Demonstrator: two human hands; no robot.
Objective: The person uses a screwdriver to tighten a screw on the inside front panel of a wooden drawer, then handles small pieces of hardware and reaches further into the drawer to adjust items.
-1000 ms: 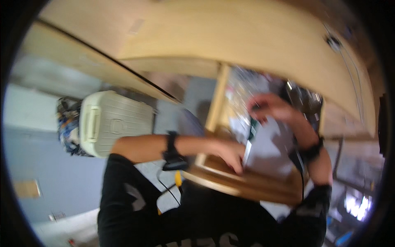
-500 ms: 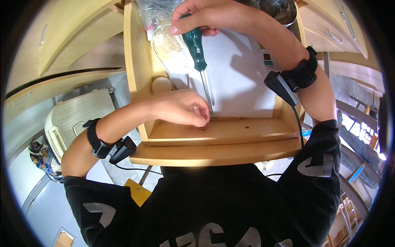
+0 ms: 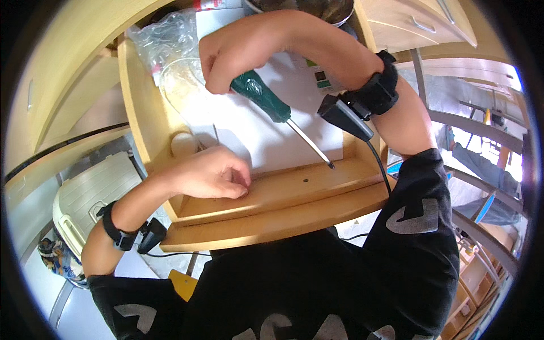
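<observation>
My right hand (image 3: pixel 233 56) is closed around the end of a dark green screwdriver (image 3: pixel 262 96). The shaft slants down to the right, and its dark tip is above the inner side of the drawer's front board, right of a small dark hole (image 3: pixel 305 181). My left hand (image 3: pixel 212 173) rests at the front left inside the wooden drawer (image 3: pixel 272 225), with thumb and fingers pinched together. Whatever is between those fingertips, if anything, is hidden.
White sheet (image 3: pixel 232 122) lines the drawer. Clear plastic bags (image 3: pixel 170 42), a thin pale cable and a round cream object (image 3: pixel 184 144) lie along its left side. A metal pot (image 3: pixel 334 11) stands at the far end. A pale plastic box (image 3: pixel 93 195) is beyond the left wall.
My right hand has come nearer and left, tilting the screwdriver so its tip points right, away from my left hand. The view has shifted, with the drawer appearing further left.
</observation>
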